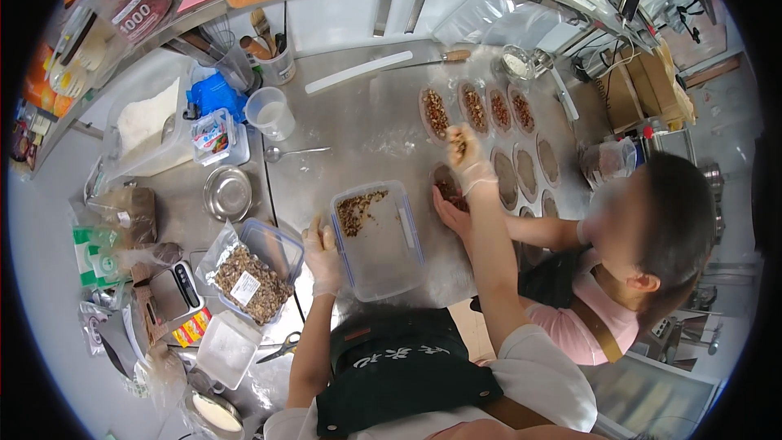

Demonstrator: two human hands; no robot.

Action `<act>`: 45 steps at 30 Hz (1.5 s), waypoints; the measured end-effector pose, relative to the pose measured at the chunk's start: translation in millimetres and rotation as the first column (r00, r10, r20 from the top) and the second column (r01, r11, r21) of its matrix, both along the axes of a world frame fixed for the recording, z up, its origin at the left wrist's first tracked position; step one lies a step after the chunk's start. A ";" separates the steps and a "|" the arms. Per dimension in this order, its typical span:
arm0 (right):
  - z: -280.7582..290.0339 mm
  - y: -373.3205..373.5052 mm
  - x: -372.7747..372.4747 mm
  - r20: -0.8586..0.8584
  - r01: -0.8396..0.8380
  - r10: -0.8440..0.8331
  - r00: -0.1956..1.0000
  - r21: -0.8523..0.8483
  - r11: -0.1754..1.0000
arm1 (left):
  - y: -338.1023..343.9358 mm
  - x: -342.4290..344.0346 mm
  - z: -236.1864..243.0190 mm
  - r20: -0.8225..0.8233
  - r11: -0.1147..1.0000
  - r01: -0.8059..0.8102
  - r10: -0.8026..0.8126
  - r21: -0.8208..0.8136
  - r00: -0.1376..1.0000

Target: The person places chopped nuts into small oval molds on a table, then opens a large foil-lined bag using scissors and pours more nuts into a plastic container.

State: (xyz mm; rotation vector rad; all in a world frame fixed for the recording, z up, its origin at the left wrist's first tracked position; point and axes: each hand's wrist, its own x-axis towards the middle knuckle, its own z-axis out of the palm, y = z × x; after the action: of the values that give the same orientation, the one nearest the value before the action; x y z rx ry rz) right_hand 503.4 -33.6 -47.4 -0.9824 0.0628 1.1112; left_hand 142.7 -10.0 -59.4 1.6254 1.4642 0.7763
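Observation:
My right hand [467, 161], in a clear glove, is closed around some chopped nuts [459, 145] above the steel table. Below it lies a row of oval dough pieces, including a nut-topped one [435, 113] at the near end. Beside the left rim of a clear plastic tub [376, 265], my gloved left hand [321, 249] has its fingers loosely bent and apart, with nothing visible in them. Chopped nuts [356, 213] lie in the tub's far left part. A co-worker's hands [452, 210] touch another oval piece just under my right forearm.
Bare ovals [526, 176] lie at right, beside the co-worker [627, 277]. At left are a bag of nuts [251, 283], a steel bowl [228, 193], scissors [281, 348] and a scale [176, 292]. A spoon [297, 151] and long knife [362, 72] lie farther back.

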 end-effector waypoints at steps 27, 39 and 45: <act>-96.1 21.5 159.9 0.910 0.640 0.403 0.094 -0.365 0.676 | 12.4 12.1 1.6 0.270 0.889 -0.280 0.388 -0.362 0.881; -96.8 30.6 188.0 0.856 0.603 0.150 0.495 -0.463 0.650 | 15.3 1.3 -7.1 0.296 0.882 -0.307 0.419 -0.358 0.858; -58.4 21.9 169.9 0.360 0.504 -0.408 0.839 -0.233 0.832 | 13.4 -7.6 -9.1 0.330 0.877 -0.302 0.430 -0.374 0.840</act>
State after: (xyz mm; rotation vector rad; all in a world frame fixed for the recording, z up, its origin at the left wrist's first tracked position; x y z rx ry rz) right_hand 673.3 -11.7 -105.8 -1.3331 0.2328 0.5003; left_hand 135.1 3.5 -68.5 0.8827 1.5169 0.9754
